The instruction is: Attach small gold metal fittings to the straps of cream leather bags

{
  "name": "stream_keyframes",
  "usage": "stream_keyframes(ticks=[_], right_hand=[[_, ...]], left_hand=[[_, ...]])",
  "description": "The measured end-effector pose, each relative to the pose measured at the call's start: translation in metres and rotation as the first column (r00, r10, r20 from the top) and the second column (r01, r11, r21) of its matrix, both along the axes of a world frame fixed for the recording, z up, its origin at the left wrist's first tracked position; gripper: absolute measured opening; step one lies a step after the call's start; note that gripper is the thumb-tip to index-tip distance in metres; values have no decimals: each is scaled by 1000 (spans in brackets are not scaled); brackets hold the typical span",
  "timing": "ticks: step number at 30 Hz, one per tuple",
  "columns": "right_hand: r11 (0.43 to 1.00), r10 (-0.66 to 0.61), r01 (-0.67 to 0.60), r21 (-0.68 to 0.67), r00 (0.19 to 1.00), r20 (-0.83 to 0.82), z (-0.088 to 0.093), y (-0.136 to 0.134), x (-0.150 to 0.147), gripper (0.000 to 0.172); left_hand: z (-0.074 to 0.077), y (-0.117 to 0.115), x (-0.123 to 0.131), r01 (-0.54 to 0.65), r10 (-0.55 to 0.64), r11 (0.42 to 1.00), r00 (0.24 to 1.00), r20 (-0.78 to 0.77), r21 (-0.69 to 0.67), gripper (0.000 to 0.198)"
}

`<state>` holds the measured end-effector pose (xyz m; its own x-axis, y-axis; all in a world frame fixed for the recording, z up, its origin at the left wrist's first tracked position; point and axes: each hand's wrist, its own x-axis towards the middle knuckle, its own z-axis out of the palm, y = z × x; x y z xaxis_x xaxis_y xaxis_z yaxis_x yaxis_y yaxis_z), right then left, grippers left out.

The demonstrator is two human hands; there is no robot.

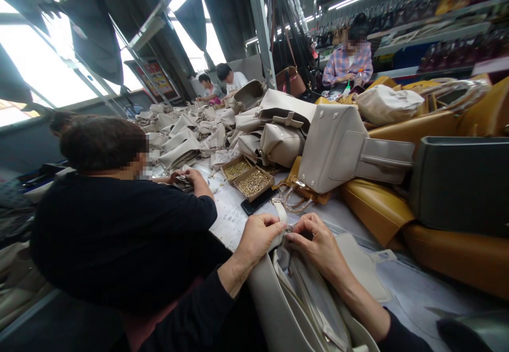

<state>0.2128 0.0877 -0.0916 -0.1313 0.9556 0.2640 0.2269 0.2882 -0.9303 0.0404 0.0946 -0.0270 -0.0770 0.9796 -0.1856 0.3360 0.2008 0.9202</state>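
A light grey-beige handbag (pixel 265 304) stands with its mouth open towards me, its lining and zip showing inside. My left hand (pixel 256 239) is closed in a pinch on the short strap (pixel 280 210) at the bag's far end; a metal buckle is on the strap's free tip. Opposite it, my right hand (pixel 320 246) pinches thumb to forefinger at the same end, by a small metal fitting. Whatever lies between the right fingertips is too small to make out. A flat beige leather piece (pixel 360 267) rests on the table right of the bag.
Two cardboard trays of brass-coloured hardware (pixel 254 183) sit ahead, beside a black phone (pixel 258 201). Beige bags (pixel 330 140) and mustard bags (pixel 376 206) pile up beyond, with a dark grey bag (pixel 461 182) at right. A co-worker (pixel 119 235) sits close on my left; others work farther back.
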Motion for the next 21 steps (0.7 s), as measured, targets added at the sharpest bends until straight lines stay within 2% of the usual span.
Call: stream_keyframes(ticks=[3, 7, 15, 21], right_hand=[[998, -40, 39, 44, 999, 10, -1, -3, -2, 17], [997, -75, 75, 9, 997, 3, -6, -5, -5, 27], [995, -16, 14, -103, 1000, -16, -2, 4, -7, 18], [994, -13, 16, -111, 999, 30, 2, 7, -11, 13]], left_hand=[[-1, 0, -1, -4, 4, 1000, 1000, 6, 5, 27], [-3, 0, 0, -18, 18, 1000, 1000, 20, 4, 27], [-1, -2, 0, -18, 18, 1000, 999, 37, -2, 27], [9, -6, -2, 10, -10, 1000, 999, -37, -11, 25]])
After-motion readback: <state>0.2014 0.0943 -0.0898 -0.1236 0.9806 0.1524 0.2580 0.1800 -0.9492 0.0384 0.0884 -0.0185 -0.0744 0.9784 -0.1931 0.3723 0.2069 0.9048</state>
